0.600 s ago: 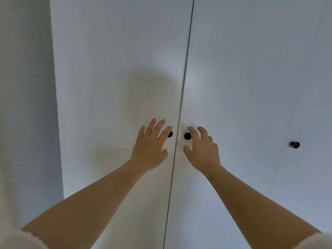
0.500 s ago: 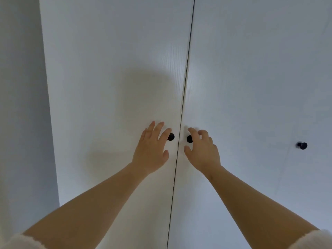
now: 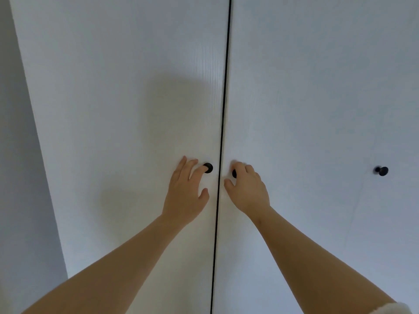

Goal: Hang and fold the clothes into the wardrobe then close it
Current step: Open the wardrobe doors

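Wardrobe [image 3: 136, 109] closed — wall [image 3: 13, 177] left, third knob [image 3: 382, 171] right.

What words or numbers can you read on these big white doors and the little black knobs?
None: no words, numbers, labels or signs show anywhere.
The left door and the right door are plain white.
The left knob and the far right knob are plain black.
The middle knob is mostly hidden by the right hand, so any mark there cannot be seen.

Soft dim light; faint shadow on the white door [image 3: 136, 109]; wide-angle bending.
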The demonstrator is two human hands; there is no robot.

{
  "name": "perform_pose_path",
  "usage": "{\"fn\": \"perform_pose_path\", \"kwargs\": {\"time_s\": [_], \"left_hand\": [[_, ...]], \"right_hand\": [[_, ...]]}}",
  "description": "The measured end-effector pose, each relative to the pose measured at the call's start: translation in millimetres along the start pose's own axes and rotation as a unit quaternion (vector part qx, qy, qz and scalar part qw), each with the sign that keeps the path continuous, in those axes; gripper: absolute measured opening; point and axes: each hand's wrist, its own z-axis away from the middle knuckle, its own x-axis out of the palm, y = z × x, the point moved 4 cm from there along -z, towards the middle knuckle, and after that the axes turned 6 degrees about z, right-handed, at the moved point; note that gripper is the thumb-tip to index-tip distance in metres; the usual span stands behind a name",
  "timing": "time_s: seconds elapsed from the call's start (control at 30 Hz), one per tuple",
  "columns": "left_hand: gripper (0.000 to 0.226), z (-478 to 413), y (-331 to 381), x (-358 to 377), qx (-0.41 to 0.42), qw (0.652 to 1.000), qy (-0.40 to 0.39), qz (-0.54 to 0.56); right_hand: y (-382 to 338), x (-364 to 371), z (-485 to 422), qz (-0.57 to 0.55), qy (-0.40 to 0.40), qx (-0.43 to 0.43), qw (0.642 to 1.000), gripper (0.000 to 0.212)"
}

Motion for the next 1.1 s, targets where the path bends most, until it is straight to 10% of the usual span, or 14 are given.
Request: {"fn": "perform_pose_path", "kwargs": {"time_s": [0.37,1.1], "left_hand": [[0.029,61,113,-10,-0.088,0.971,0.07,0.21],[0.024,138,340,45,-0.018,0.894,-0.174,0.412]], "right_hand": [[35,-87,116,-0.057,0.092,-0.038,0.993,0.008],[187,-222,307,-0.009,0.014,0.261,0.965,0.009]]}}
